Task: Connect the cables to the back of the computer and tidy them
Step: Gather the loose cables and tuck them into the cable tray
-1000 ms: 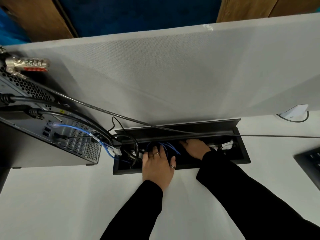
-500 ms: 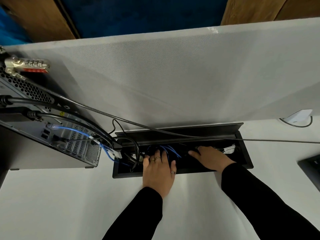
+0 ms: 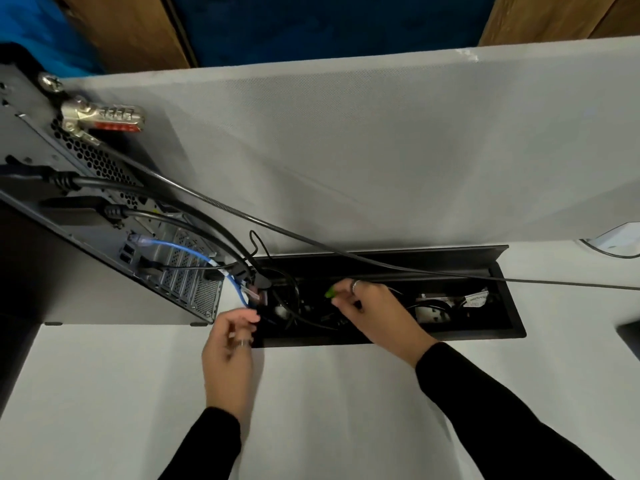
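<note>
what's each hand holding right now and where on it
The right hand pinches a small green piece at its fingers; what it belongs to cannot be told. The left hand pinches the blue cable by its lower stretch, at the tray's edge.

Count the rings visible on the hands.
2: one on a finger of the left hand, at; one on a finger of the right hand, at. Curled fingers may hide more.
</note>
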`<control>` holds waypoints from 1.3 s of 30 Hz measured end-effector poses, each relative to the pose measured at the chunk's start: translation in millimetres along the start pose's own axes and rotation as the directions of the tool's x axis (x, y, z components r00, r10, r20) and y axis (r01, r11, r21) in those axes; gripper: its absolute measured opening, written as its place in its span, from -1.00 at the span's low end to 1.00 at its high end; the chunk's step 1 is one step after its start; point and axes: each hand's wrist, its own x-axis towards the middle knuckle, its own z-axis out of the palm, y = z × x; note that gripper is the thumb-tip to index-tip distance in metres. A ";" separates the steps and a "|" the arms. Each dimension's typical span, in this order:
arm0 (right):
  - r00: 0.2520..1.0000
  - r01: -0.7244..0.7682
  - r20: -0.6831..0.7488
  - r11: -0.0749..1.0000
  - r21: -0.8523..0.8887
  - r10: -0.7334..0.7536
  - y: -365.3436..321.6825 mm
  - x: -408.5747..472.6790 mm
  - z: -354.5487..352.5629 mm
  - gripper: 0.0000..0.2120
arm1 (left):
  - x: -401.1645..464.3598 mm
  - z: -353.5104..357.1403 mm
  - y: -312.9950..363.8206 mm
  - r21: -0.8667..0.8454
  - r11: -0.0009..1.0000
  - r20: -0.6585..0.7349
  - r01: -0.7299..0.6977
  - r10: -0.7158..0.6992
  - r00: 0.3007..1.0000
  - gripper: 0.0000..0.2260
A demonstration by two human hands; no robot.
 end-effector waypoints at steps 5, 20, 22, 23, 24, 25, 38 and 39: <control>0.998 -0.050 -0.027 0.982 0.185 0.055 -13.7 23.1 31.9 -0.80 | 32.3 2.4 -5.0 -0.152 0.974 0.070 0.166 -0.157 0.985 -0.72; 0.956 -0.091 -0.222 0.916 0.390 0.190 -19.7 45.5 76.0 -0.73 | 93.5 8.7 -22.0 0.152 0.961 0.287 0.233 -0.268 0.920 -0.76; 0.965 -0.096 -0.185 0.906 0.411 0.187 -17.5 48.1 78.6 -0.69 | 95.0 10.9 -24.9 0.134 0.957 0.271 0.257 -0.284 0.920 -0.79; 0.966 -0.107 -0.172 0.900 0.422 0.195 -15.5 49.2 80.6 -0.69 | 94.1 11.8 -24.8 0.107 0.959 0.275 0.263 -0.283 0.919 -0.80; 0.965 -0.124 -0.162 0.899 0.421 0.208 -14.3 49.5 82.1 -0.73 | 91.9 12.2 -22.5 0.070 0.962 0.290 0.263 -0.272 0.917 -0.84; 0.965 -0.135 -0.150 0.898 0.419 0.215 -11.8 50.8 83.5 -0.76 | 89.7 12.2 -19.4 0.023 0.966 0.320 0.259 -0.253 0.913 -0.89; 0.989 -0.141 0.107 0.904 0.403 0.106 -7.2 63.6 80.4 -0.75 | 91.3 -1.1 -17.5 0.205 0.969 0.415 0.140 -0.216 0.884 -0.82; 0.987 -0.146 0.126 0.905 0.399 0.103 -6.6 63.6 79.9 -0.75 | 90.2 -1.1 -15.3 0.259 0.960 0.421 0.104 -0.209 0.883 -0.82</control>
